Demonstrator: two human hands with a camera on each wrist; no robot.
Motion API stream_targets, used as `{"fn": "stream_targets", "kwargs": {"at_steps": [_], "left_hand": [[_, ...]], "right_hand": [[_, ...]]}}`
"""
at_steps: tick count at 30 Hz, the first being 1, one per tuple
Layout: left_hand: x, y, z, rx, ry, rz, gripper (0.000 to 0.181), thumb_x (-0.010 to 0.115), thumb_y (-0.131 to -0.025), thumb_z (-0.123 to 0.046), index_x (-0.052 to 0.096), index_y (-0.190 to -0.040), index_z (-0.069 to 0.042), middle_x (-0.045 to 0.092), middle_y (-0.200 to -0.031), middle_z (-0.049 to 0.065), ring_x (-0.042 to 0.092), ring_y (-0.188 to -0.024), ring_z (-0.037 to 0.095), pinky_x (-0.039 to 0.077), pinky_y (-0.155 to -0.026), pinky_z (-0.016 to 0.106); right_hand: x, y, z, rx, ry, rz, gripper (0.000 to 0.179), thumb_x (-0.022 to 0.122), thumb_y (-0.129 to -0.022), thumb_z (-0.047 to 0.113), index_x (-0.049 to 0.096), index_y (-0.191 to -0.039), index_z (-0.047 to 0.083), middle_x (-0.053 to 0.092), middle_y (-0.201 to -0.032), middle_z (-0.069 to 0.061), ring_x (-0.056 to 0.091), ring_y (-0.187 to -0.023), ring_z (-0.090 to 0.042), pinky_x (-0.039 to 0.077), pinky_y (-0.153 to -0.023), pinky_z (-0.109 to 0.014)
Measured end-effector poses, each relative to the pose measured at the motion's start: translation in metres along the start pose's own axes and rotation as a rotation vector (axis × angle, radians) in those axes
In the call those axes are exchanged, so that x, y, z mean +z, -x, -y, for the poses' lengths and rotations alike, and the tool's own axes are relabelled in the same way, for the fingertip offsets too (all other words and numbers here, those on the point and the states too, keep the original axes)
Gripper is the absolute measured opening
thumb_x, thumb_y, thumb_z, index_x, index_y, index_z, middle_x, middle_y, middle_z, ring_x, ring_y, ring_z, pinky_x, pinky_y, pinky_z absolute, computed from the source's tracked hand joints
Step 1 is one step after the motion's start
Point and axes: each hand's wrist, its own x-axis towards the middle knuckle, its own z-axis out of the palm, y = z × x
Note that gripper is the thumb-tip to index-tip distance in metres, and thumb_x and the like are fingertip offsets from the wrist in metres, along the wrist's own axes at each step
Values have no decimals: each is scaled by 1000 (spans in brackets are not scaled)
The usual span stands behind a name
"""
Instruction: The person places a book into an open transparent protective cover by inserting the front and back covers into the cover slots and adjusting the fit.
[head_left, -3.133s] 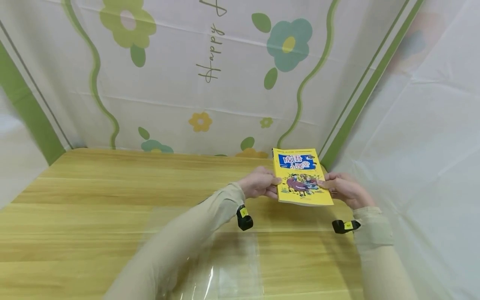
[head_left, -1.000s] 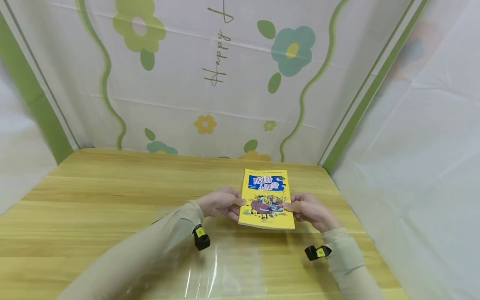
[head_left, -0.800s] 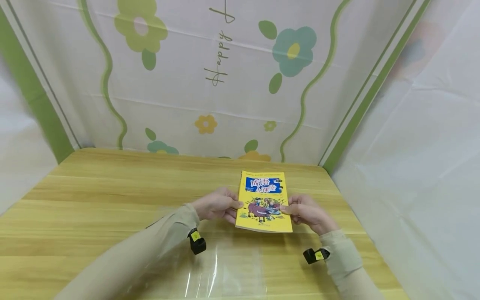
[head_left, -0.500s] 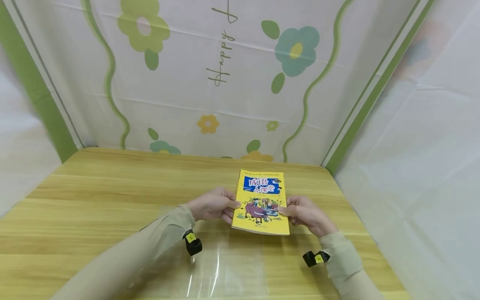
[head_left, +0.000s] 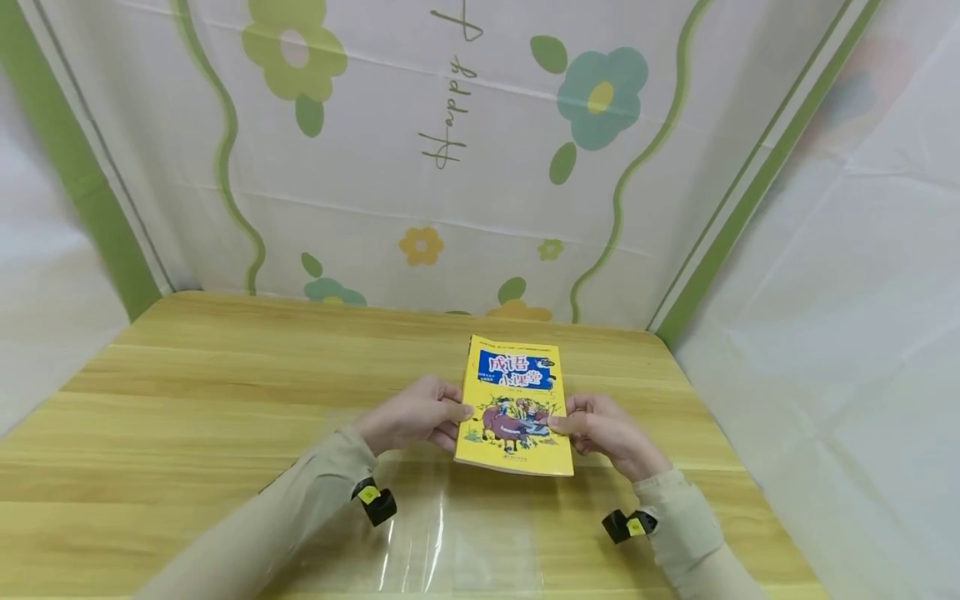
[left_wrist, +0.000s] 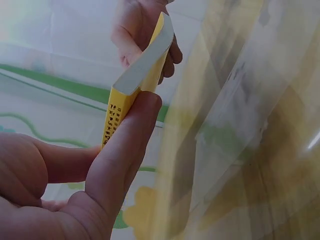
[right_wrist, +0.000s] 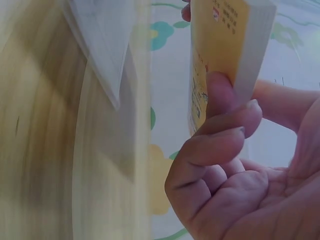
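A yellow paperback book (head_left: 514,407) with a blue title panel and a cartoon of a purple ox is held above the table, cover up. My left hand (head_left: 417,412) grips its left edge, thumb on the cover and fingers beneath. On the opposite edge my right hand (head_left: 609,433) pinches it the same way. In the left wrist view the book (left_wrist: 145,62) shows its white page edge and lettered spine between thumb and fingers. The right wrist view has the book's back (right_wrist: 217,40), with curled fingers of the right hand (right_wrist: 240,175) against it.
Beneath lies a wooden table (head_left: 225,400). A clear, shiny plastic sheet or pouch (head_left: 480,533) lies on it, nearer than the book. A flower-printed white curtain (head_left: 360,183) hangs behind, with white cloth (head_left: 847,350) at the right side.
Both hands have carried the book leftward and nearer from the table's far right corner. Over the last second it drifts slightly further left and keeps the same two-handed grip.
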Motion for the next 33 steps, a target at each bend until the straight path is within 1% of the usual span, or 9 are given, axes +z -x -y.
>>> {"fn": "stream_targets", "kwargs": {"at_steps": [3, 12, 17, 19, 21, 23, 25, 30, 33], "left_hand": [[5, 0, 6, 41, -10, -20, 23, 54, -100, -4, 60, -115, 12, 71, -94, 20, 71, -80, 34, 60, -69, 41], [8, 23, 12, 58, -21, -24, 24, 54, -101, -7, 60, -117, 11, 71, -94, 18, 71, -81, 33, 59, -71, 44], [9, 31, 16, 72, -35, -38, 23, 54, -101, -6, 60, -115, 11, 72, -92, 18, 71, -78, 33, 59, -70, 45], [9, 32, 15, 78, -42, -38, 22, 55, -100, -5, 61, -113, 12, 71, -91, 18, 71, -76, 33, 59, -68, 43], [8, 32, 13, 82, -48, -27, 21, 57, -99, -4, 61, -112, 12, 71, -90, 18, 71, -75, 33, 60, -67, 42], [7, 33, 12, 86, -59, -16, 19, 58, -97, -3, 62, -109, 11, 71, -88, 18, 71, -72, 33, 60, -65, 41], [6, 33, 11, 88, -74, -11, 17, 60, -96, -2, 64, -107, 11, 71, -86, 18, 71, -70, 32, 60, -64, 41], [4, 31, 8, 82, -102, 5, 17, 61, -96, -3, 65, -105, 10, 71, -85, 18, 71, -70, 33, 60, -61, 39], [1, 27, 7, 62, -106, 20, 16, 61, -95, -2, 66, -104, 11, 71, -85, 19, 71, -71, 34, 60, -61, 39]], "right_hand": [[-4, -4, -4, -23, 28, -2, 24, 74, -86, 16, 59, -89, -2, 70, -84, -13, 45, -56, -14, 38, -52, -24], [8, 4, 1, -22, 83, 16, 27, 76, -83, 19, 58, -85, 0, 70, -82, -12, 46, -56, -14, 40, -52, -24], [12, 6, 2, -36, 116, 43, 30, 78, -83, 21, 53, -78, 4, 60, -69, -6, 47, -54, -15, 41, -53, -26], [10, 6, 2, -54, 134, 62, 32, 79, -83, 21, 52, -77, 5, 57, -67, -5, 48, -55, -15, 42, -53, -26], [7, 4, 3, -72, 152, 88, 31, 79, -83, 21, 54, -78, 4, 57, -67, -5, 50, -55, -16, 44, -54, -27], [5, 3, 4, -83, 168, 120, 31, 80, -83, 20, 56, -80, 1, 55, -65, -5, 51, -56, -16, 45, -54, -27], [3, 1, 6, -86, 173, 150, 31, 81, -82, 19, 58, -89, -2, 55, -65, -4, 51, -55, -16, 46, -54, -27], [0, -3, 10, -82, 207, 197, 49, 82, -80, 17, 54, -113, -6, 65, -70, -10, 54, -52, -16, 49, -52, -29], [-1, -6, 11, -93, 246, 216, 50, 82, -80, 18, 55, -115, -5, 68, -73, -13, 55, -51, -16, 50, -51, -31]]}}
